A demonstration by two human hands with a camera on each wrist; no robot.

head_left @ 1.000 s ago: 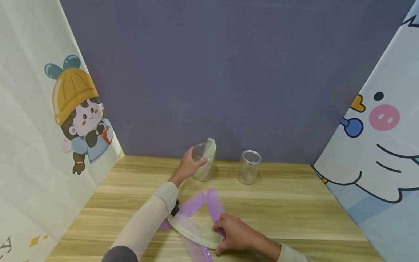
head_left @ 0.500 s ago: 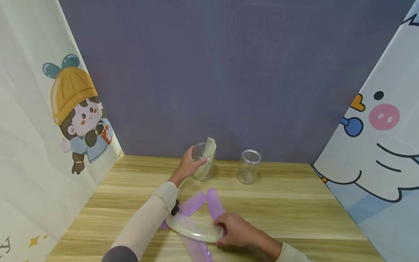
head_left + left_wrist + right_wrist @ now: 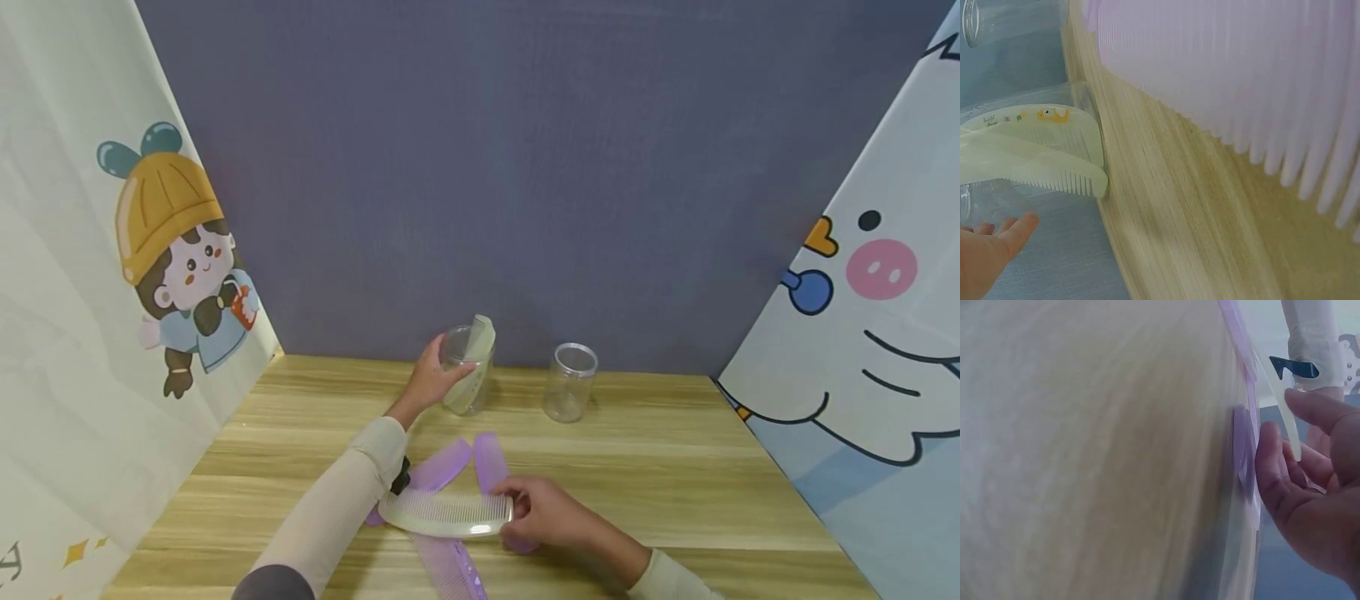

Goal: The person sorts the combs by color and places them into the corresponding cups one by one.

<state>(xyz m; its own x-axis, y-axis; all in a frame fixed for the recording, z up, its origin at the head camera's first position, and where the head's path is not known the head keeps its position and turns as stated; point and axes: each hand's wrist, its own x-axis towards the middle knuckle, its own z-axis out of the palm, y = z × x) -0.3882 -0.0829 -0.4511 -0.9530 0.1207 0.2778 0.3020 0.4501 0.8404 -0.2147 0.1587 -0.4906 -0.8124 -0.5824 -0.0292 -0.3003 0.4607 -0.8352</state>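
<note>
1. Left arm stretched forward, left hand (image 3: 431, 379) gripping a clear jar (image 3: 483, 382).
2. Right hand (image 3: 549, 515) pinches a pale comb (image 3: 446, 514) over purple combs (image 3: 442, 467).
3. Left sleeve (image 3: 326, 512) partly hides those.

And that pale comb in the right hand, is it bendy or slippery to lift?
Probably stiff: gripped at one end, the pale comb shows no visible sag. Likely light, judging by its thin profile in the right hand. Its glossy spine might make it slippery.
</note>
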